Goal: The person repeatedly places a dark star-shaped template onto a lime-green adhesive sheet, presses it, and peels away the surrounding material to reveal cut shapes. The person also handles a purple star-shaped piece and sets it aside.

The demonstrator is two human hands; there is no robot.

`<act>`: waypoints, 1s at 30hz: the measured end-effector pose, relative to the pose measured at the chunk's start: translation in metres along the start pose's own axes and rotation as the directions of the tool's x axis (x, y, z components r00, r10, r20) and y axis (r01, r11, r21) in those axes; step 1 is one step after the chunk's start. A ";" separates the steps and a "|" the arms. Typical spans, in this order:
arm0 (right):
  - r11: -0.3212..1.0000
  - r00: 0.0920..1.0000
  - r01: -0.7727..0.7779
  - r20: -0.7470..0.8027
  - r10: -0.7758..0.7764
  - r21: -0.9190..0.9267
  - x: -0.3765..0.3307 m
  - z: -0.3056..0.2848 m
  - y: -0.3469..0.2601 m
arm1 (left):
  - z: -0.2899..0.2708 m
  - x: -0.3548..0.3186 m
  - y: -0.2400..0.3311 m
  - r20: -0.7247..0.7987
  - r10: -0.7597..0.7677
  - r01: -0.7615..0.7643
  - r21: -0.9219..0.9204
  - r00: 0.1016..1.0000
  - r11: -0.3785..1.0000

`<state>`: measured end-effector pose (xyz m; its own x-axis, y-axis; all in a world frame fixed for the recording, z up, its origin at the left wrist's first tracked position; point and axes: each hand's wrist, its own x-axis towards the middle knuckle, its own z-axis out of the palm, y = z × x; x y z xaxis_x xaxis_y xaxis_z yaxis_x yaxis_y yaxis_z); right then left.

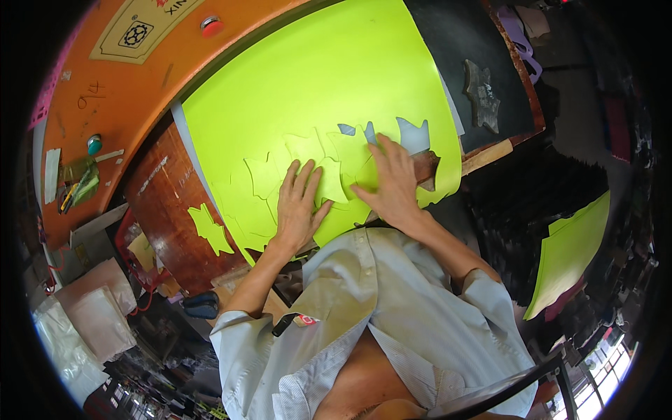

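Note:
A large lime-green sheet (315,77) lies across the work surface before me, its near part scored into jagged, pointed shapes. My left hand (301,203) rests on it with fingers stretched out, beside a cut piece (332,182) that sits slightly raised. To the right, my right hand (393,178) lies with fingers spread near the cut-out holes; its fingertips reach the edge of one. Through a bigger hole (414,136) a grey-blue layer shows. A small pile of matching cut pieces (211,229) lies left of the sheet. What lies under my palms is hidden.
An orange machine beam (161,77) with a red button (211,26) and a green knob (94,144) arches over the left and far side. A dark metal cutting die (481,96) lies on the black board at right. More green sheets (570,252) are stacked at far right.

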<state>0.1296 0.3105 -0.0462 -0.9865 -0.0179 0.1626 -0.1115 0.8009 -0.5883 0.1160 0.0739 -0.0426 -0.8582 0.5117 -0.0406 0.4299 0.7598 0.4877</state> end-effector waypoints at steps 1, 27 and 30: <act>0.998 0.999 0.033 0.020 -0.033 -0.044 0.007 0.003 -0.003 | 0.001 -0.001 -0.002 -0.014 0.006 -0.006 -0.015 1.000 1.000; 0.920 0.955 -0.103 0.296 -0.015 0.379 -0.011 0.003 -0.031 | 0.021 -0.060 0.027 -0.360 -0.306 0.149 -0.402 0.882 0.903; 0.923 0.863 0.305 0.341 -0.372 0.235 0.006 0.013 -0.040 | 0.029 -0.082 0.035 -0.314 -0.594 0.264 -0.677 0.740 0.687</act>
<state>0.1263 0.2707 -0.0319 -0.8512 -0.5173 0.0889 -0.4316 0.5935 -0.6793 0.2093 0.0698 -0.0471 -0.9790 -0.1989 -0.0457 -0.1211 0.3861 0.9145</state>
